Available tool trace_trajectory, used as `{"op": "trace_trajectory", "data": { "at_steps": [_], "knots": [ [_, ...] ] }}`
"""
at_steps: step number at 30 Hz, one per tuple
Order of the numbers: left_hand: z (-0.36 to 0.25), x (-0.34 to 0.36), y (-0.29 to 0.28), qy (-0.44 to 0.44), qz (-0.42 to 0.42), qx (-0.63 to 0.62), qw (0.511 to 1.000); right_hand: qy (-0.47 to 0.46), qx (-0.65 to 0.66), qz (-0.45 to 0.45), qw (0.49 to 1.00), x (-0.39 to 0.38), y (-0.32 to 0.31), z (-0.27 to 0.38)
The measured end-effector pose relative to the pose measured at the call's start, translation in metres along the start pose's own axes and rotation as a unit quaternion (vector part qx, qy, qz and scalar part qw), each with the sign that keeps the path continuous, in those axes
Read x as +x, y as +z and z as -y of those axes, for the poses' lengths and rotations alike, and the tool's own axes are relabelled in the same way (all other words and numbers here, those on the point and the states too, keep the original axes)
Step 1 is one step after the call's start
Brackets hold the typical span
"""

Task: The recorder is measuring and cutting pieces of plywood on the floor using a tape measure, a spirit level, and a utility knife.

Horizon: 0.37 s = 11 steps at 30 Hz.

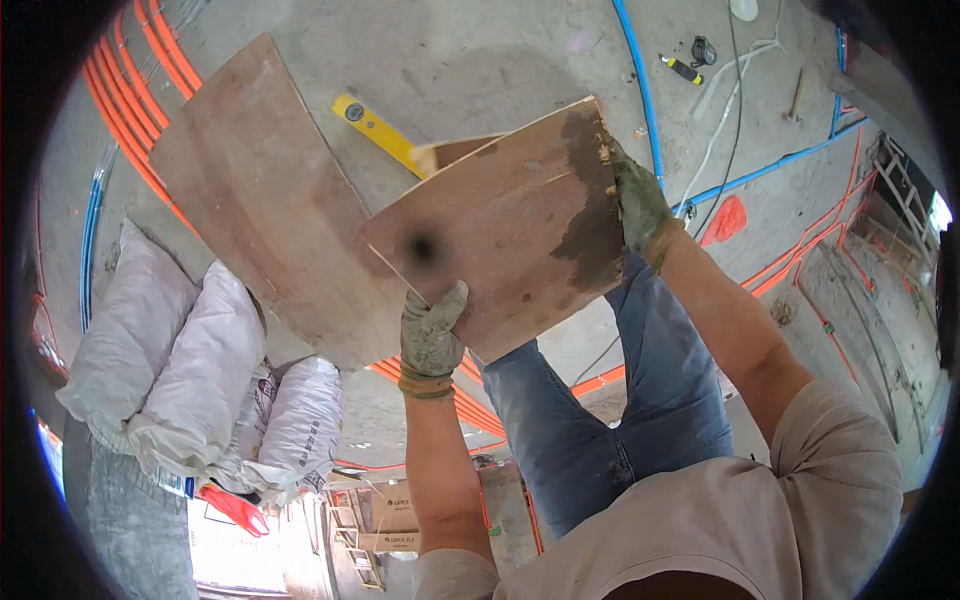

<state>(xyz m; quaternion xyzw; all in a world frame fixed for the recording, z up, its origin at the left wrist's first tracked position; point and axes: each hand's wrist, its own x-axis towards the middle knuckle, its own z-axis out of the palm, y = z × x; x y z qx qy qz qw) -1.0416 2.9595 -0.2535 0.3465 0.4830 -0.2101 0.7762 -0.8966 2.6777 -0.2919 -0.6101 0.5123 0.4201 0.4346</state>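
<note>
A brown plywood board [500, 240] with a dark stain along its right side is held up in front of me, tilted. My left hand [432, 335], in a dirty work glove, grips its lower left edge with the thumb on the face. On the right edge, my gloved right hand [645, 205] grips the board, its fingers partly hidden behind it. Beyond the held board, on the left, lies a larger plywood sheet [270, 200]. A yellow spirit level [378, 130] lies on the floor, partly covered by the held board. A strip of wood [455, 153] shows behind the board's top edge.
Several stuffed white sacks [200, 360] stand at left. Orange conduits [125, 95] and blue pipes [640, 75] run across the concrete floor [480, 50]. A utility knife [682, 69], a tape measure [704, 50], a hammer [796, 95] and loose cables lie at the far right.
</note>
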Motion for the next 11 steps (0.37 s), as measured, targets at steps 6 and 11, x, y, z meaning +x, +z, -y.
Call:
{"op": "trace_trajectory", "data": {
  "at_steps": [6,11],
  "knots": [
    [-0.026,-0.035,-0.041,0.053,-0.048,-0.142,0.987,-0.140,0.197,-0.215,0.946,0.023,-0.030,0.023],
    [-0.081,-0.071,-0.041,0.230,-0.208,0.135,0.941,-0.149,0.222,-0.208,0.941,0.005,-0.063,0.047]
  ]
}}
